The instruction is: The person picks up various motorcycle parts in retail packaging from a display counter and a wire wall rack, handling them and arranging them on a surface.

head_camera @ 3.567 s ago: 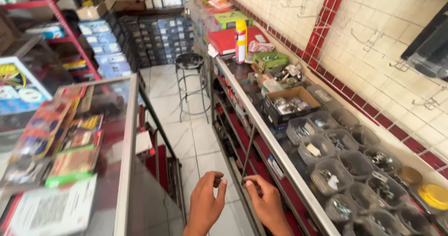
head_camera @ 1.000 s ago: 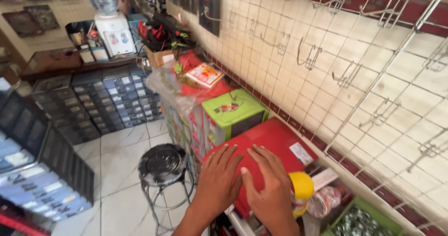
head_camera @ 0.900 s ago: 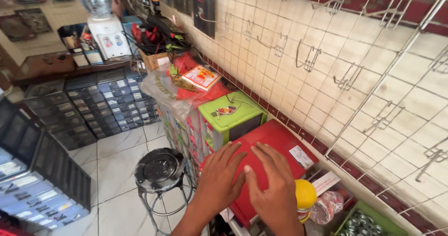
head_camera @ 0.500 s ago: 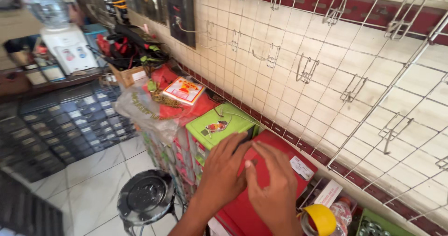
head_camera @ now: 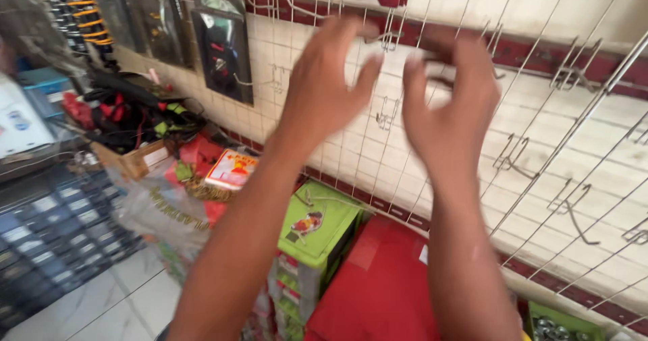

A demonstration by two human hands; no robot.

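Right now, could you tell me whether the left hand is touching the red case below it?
Apart. The head view shows the left hand raised near the wire wall grid, well above the red case.

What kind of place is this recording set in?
Most likely a small hardware or spare-parts shop. A wire grid with metal hooks covers the tiled wall, packaged parts hang on it, and stacked small drawer cabinets stand below. Both hands reach up toward the grid.

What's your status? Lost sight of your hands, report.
Left hand and right hand raised, open, empty. Both at the wire wall grid, near its hooks. Red case below, untouched.
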